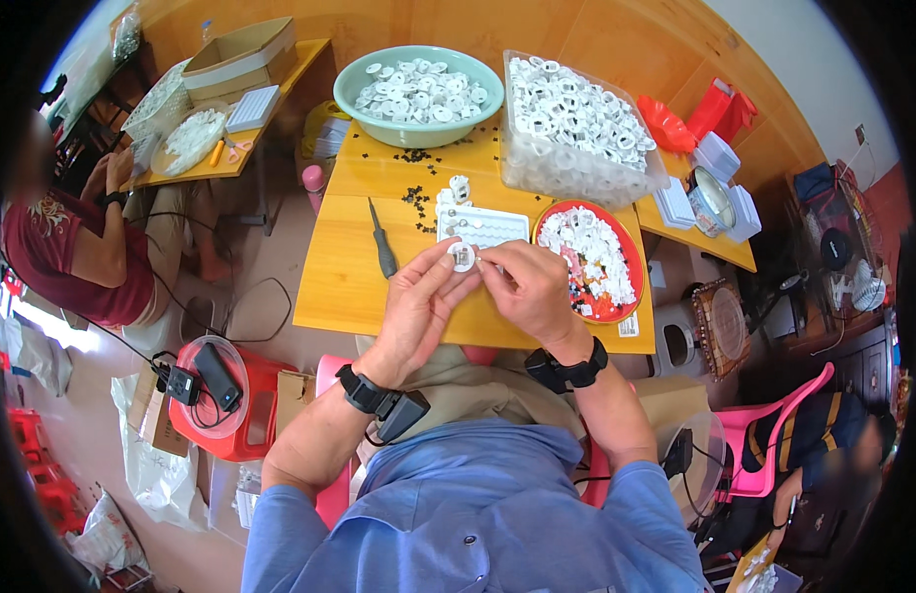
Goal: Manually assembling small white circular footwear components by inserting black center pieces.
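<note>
Above the near part of the yellow table (344, 287), my left hand (416, 304) pinches a round white plastic part (462, 257) with a small metallic piece at its middle. My right hand (532, 292) is closed, thumb and forefinger pressed together at the part's right edge; whatever lies between those fingertips is too small to make out. Just beyond my hands lies a white ribbed tray (497, 225), with a few white round parts (458, 190) behind it. A dark-handled screwdriver (383, 245) rests left of my left hand.
Right of the tray stands a red-rimmed round tray (641, 272) of small white pieces. A pale green basin (418, 132) and a clear plastic box (567, 178), both full of white parts, stand behind. Small black pieces (416, 198) are scattered. A person (92, 237) sits at another table, left.
</note>
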Tool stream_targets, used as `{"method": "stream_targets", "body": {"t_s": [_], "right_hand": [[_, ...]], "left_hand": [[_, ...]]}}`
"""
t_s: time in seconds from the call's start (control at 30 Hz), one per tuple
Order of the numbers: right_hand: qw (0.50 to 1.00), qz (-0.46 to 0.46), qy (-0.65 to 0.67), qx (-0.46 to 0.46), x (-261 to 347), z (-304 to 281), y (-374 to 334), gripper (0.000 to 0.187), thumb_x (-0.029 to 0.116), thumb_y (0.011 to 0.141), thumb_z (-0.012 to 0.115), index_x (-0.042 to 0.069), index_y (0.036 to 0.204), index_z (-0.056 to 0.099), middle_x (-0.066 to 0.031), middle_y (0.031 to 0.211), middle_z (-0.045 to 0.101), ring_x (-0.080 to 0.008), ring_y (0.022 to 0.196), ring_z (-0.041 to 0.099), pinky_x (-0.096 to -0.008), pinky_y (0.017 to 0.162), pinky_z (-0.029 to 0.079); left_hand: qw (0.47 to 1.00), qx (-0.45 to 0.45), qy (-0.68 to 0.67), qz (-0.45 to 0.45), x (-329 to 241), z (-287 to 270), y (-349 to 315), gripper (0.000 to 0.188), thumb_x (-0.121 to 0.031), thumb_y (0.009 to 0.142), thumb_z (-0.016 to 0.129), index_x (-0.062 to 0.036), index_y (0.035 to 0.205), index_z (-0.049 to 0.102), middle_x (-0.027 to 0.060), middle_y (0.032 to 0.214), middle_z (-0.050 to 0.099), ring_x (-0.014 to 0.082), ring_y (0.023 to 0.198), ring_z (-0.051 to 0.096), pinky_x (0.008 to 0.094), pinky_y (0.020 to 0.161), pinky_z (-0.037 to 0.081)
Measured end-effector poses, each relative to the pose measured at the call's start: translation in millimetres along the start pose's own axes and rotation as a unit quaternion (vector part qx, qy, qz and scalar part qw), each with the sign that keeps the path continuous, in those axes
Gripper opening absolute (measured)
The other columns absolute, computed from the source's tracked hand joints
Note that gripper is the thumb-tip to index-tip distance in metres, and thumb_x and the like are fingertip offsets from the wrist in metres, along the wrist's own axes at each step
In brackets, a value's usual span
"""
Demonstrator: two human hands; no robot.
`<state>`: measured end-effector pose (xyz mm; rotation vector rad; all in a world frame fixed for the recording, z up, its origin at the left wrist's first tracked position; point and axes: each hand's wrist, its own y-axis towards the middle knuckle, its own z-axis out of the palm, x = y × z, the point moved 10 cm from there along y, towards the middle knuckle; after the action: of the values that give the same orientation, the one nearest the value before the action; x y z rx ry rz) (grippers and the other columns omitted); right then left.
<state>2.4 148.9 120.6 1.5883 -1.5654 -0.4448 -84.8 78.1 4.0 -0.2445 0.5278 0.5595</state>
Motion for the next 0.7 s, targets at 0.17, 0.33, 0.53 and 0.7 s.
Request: {"method": "stream_targets", "body": {"t_s": [0.17, 0.33, 0.53, 0.7], "right_hand": [[0.999, -0.024, -0.021, 0.0, 7, -6, 0, 0.013, 0.001, 0.075, 0.075, 0.004, 0.086, 0.068, -0.0076, 0.076, 0.068, -0.0246, 0.061, 0.065, -0.0338, 0.054, 0.049], [0.993, -0.081, -0.08, -0.014, 27, -6, 2, 0.012, 0.005, 0.075, 0.072, 0.007, 0.085, 0.066, -0.004, 0.073, 0.065, -0.0214, 0.059, 0.062, -0.0322, 0.051, 0.046], [0.996, -0.067, -0.058, -0.015, 21, -7, 1, 0.011, 0.005, 0.075, 0.071, 0.007, 0.084, 0.065, -0.0036, 0.074, 0.064, -0.0215, 0.06, 0.062, -0.0324, 0.052, 0.046], [1.0, -0.002, -0.012, 0.007, 11, -1, 1, 0.007, 0.006, 0.078, 0.07, 0.008, 0.085, 0.067, -0.004, 0.077, 0.064, -0.0239, 0.062, 0.063, -0.0345, 0.053, 0.048]], "left_hand": [[1.0, 0.006, 0.011, -0.007, 5, 3, -1, 0.033, -0.009, 0.101, 0.054, 0.0038, 0.131, 0.053, 0.0147, 0.122, 0.064, 0.0234, 0.112, 0.064, 0.0372, 0.101, 0.052], [1.0, 0.01, 0.017, -0.007, 6, 4, -4, 0.032, -0.008, 0.101, 0.052, 0.0034, 0.131, 0.054, 0.0138, 0.123, 0.063, 0.0218, 0.111, 0.064, 0.0364, 0.099, 0.053], [0.999, 0.022, 0.039, 0.0, 8, 12, -2, 0.033, -0.009, 0.102, 0.051, 0.0029, 0.133, 0.053, 0.0129, 0.121, 0.063, 0.0201, 0.109, 0.064, 0.0362, 0.099, 0.053], [0.996, 0.006, 0.09, 0.012, 6, 6, -4, 0.033, -0.01, 0.102, 0.051, 0.0028, 0.133, 0.052, 0.012, 0.118, 0.064, 0.0195, 0.107, 0.065, 0.0351, 0.097, 0.054]]}}
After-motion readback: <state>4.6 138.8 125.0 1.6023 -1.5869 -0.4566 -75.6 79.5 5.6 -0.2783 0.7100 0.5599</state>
